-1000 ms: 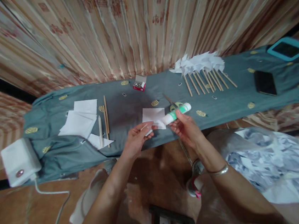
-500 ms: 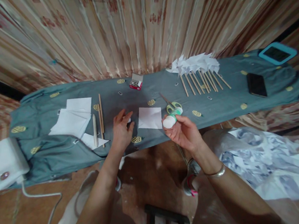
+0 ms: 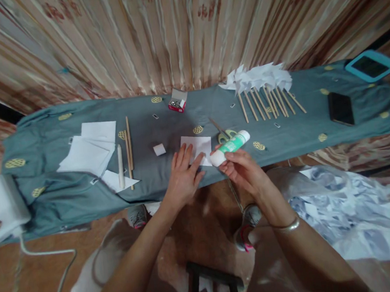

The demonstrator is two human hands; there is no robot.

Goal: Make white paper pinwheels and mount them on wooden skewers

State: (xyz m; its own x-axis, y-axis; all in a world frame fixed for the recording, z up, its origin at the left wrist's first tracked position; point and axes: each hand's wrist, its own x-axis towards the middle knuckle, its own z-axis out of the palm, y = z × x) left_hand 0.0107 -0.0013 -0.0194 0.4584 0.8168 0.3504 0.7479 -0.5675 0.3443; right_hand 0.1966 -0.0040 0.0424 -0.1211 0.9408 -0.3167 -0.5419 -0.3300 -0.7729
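Head view: left hand [image 3: 182, 180] rests on a flat paper square [image 3: 202, 144], fingers [image 3: 182, 155] spread, gripping nothing; right hand [image 3: 242, 166] grasps a green-and-white tube [image 3: 232, 147] at its three o'clock. Paper-topped sticks [image 3: 257, 80] at two look finished; plain sheets [image 3: 86, 153] and bare sticks [image 3: 129, 141] at nine look unused.

A table under a grey-green cloth [image 3: 144, 123] carries a white paper square [image 3: 205, 145] beneath the fingers of the left hand [image 3: 182, 175]. Left of that hand lie a small white piece [image 3: 159, 149], slim wooden sticks [image 3: 129, 143] and paper sheets [image 3: 86, 153]. Scissors [image 3: 222, 131] sit just beyond the right hand [image 3: 241, 166]; well to its right lie a black phone [image 3: 340, 108] and a blue-framed device [image 3: 370, 66].
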